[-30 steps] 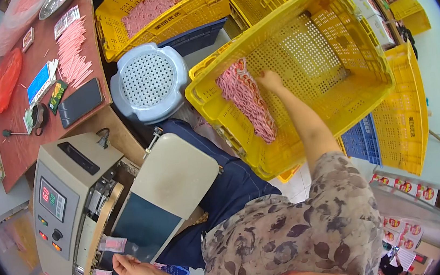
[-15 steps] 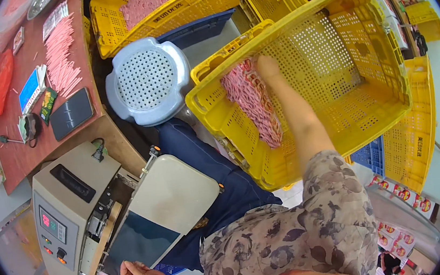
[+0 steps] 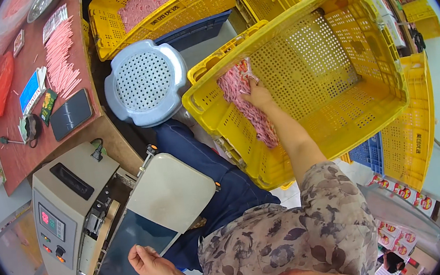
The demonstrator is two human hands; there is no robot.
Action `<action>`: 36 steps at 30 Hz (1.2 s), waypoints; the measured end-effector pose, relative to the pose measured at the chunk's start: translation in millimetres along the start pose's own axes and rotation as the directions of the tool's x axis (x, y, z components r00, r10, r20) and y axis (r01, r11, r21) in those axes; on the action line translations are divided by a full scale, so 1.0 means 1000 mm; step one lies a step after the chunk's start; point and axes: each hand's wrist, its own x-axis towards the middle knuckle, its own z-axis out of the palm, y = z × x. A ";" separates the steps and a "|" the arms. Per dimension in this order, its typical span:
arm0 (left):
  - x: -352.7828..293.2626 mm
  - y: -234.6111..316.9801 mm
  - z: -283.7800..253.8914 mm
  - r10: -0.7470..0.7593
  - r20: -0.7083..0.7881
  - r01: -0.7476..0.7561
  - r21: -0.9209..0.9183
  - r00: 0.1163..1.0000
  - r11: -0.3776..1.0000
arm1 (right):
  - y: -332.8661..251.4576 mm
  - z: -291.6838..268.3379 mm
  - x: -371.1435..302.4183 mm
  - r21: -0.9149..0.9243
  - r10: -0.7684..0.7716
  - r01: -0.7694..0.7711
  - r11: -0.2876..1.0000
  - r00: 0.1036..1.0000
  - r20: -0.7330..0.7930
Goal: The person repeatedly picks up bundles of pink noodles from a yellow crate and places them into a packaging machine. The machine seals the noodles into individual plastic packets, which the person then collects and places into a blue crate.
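My right hand (image 3: 256,93) reaches into a tilted yellow perforated crate (image 3: 332,70) and closes on slim pink-and-white packets (image 3: 243,99) heaped along its left side. My left hand (image 3: 148,261) rests low at the front edge of the grey machine's sloped tray (image 3: 169,192), fingers loosely curled, with nothing visibly in it. The beige machine (image 3: 71,209) with a small red display stands to my left.
A grey perforated stool (image 3: 144,82) stands left of the crate. A second yellow crate (image 3: 161,3) holds more pink packets. The brown table (image 3: 34,82) carries pink packets, a black phone, a red bag and small items. More yellow crates stack at right.
My right hand has moved down and left inside the crate and gripped packets. The view shifted, so the crate sits nearer centre. My left hand stays by the machine's tray.
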 end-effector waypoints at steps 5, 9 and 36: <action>0.000 -0.001 -0.002 -0.006 0.016 0.006 -0.005 1.000 1.000 | 0.035 -0.018 0.020 0.140 -0.143 0.139 0.980 0.990 0.015; -0.001 -0.006 0.001 -0.046 0.044 0.046 -0.013 0.998 0.999 | 0.027 -0.015 0.001 0.120 -0.033 0.066 0.991 0.964 -0.263; -0.013 -0.003 0.011 -0.009 0.165 -0.016 0.147 0.986 0.989 | 0.036 0.001 -0.012 -0.084 -0.194 0.176 0.981 0.925 -0.326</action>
